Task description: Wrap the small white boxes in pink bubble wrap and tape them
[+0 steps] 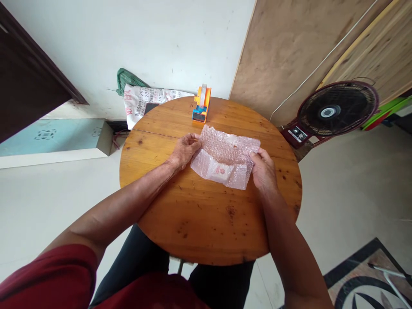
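A sheet of pinkish clear bubble wrap point(222, 148) lies over the middle of the round wooden table, its near part folded up. Under that fold sits a small pale box-like item point(222, 171) with a reddish mark, seen through the plastic. My left hand point(186, 150) pinches the wrap's left edge between thumb and fingers. At the right edge, my right hand point(263, 166) grips the wrap the same way, thumb on top.
An orange and blue tape dispenser point(202, 105) stands at the far edge of the table point(206, 223). Behind it, a white printed sack point(138, 103) leans by the wall. To the right is a dark red fan point(334, 109).
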The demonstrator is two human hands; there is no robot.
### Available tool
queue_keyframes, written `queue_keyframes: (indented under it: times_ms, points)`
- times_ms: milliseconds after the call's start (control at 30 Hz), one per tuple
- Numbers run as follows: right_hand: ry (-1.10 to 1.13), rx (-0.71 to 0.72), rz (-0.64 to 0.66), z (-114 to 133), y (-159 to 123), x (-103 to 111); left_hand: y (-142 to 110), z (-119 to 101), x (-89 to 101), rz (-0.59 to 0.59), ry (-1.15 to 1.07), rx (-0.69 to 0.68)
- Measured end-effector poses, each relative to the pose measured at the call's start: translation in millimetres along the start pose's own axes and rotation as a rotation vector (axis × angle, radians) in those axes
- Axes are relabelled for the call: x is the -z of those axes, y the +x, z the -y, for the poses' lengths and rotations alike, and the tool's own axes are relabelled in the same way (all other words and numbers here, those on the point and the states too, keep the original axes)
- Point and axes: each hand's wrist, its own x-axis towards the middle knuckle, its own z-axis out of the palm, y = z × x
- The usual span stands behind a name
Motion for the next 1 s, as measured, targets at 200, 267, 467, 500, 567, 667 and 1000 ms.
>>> queue_keyframes:
  times_ms: [200,267,467,500,567,667,1000]
  points:
    - [-0.079,0.018,-0.068,-7,4,-1,2,2,1.0,-0.013,0.012,-0.028]
    - [-0.09,0.018,-0.084,-10,7,0,3,2,2.1,-0.016,0.037,-0.046]
    - [-0.113,0.03,-0.086,-13,10,2,2,2,2.9,-0.038,0.072,-0.032]
    - [-0.115,0.032,-0.091,-14,10,3,2,2,2.7,-0.036,0.069,-0.034]
    - [-0.118,0.038,-0.103,-14,12,4,1,2,2.2,-0.034,0.061,-0.037]
    - [-0.119,0.039,-0.12,-15,14,7,2,2,1.9,-0.045,0.059,-0.028]
    - [-0.103,0.002,-0.113,-11,13,6,5,6,5.2,-0.027,0.074,-0.06]
